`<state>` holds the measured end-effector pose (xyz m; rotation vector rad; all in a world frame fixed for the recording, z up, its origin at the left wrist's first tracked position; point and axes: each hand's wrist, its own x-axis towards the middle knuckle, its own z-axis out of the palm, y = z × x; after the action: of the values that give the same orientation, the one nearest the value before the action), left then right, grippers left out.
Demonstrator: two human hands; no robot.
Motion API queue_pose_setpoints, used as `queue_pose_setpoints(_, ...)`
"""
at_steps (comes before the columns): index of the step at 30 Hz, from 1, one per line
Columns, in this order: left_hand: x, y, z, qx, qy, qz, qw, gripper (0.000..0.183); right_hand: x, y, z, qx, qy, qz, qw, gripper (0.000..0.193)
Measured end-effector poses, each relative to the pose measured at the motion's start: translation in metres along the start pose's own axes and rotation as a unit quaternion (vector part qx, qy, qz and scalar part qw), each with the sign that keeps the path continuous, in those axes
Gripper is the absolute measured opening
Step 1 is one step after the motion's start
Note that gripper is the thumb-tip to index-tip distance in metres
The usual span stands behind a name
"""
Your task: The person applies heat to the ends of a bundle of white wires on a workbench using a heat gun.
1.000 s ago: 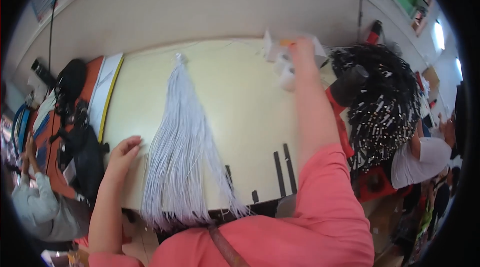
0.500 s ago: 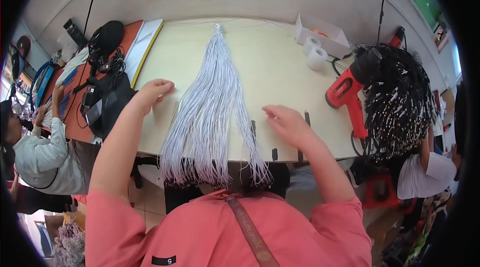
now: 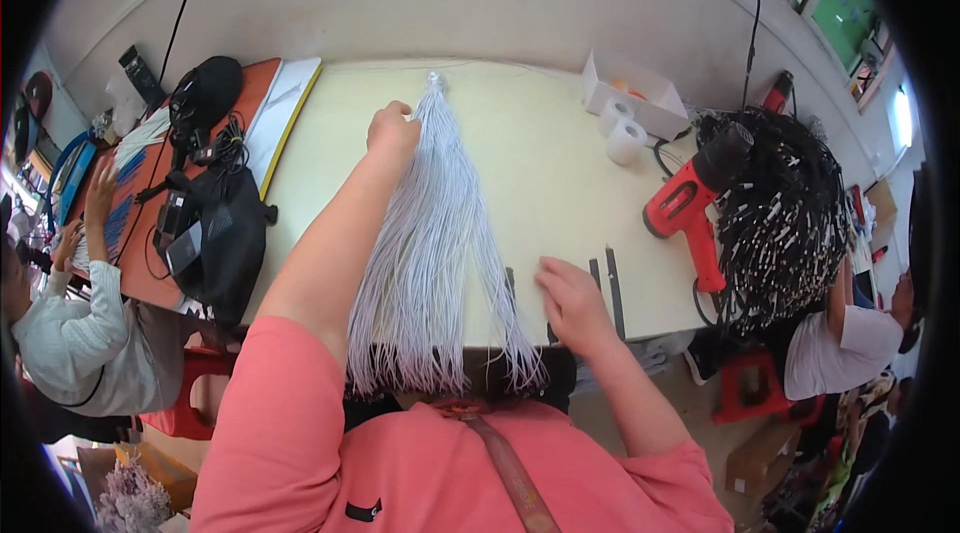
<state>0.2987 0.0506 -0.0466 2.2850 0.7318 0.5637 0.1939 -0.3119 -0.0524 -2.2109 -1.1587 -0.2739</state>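
Observation:
A long bundle of thin white cables point(image 3: 425, 223) lies down the middle of the table, gathered at a tied top point(image 3: 434, 81) and fanning out over the front edge. My left hand point(image 3: 393, 129) is at the bundle's upper left side, just below the tied top. Its fingers are loosely bent with a gap between them, and no firm hold on the cables shows. Right of the loose cable ends, my right hand point(image 3: 575, 303) hovers at or just over the table, fingers loosely stretched and nothing in them. Dark narrow strips point(image 3: 614, 293) lie beside it.
At right are a red heat gun point(image 3: 690, 208), a heap of black cables point(image 3: 785, 233), clear tape rolls point(image 3: 627, 141) and a white box point(image 3: 640, 93). A black bag point(image 3: 228, 253) lies at left on an orange surface. Co-workers sit at both sides.
My left hand has moved right and away from me, to the upper part of the cable bundle. My right hand has shifted slightly nearer me. The view has tilted a little.

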Motion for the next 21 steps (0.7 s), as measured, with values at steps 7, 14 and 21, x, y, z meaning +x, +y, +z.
queue_pose_setpoints(7, 0.078, -0.004, 0.015, -0.030, -0.093, -0.087, 0.991, 0.056, 0.002, -0.001, -0.001, -0.002, -0.001, 0.002, 1.000, 0.025)
queue_pose_setpoints(14, 0.102, 0.021, 0.056, 0.137, -0.124, -0.107, 0.977, 0.067, -0.003, 0.003, 0.001, 0.019, 0.009, 0.024, 0.999, 0.025)
queue_pose_setpoints(21, 0.105, 0.026, 0.049, -0.015, -0.098, -0.110, 0.989, 0.054, 0.003, 0.011, 0.004, 0.037, 0.018, 0.029, 0.999, 0.022)
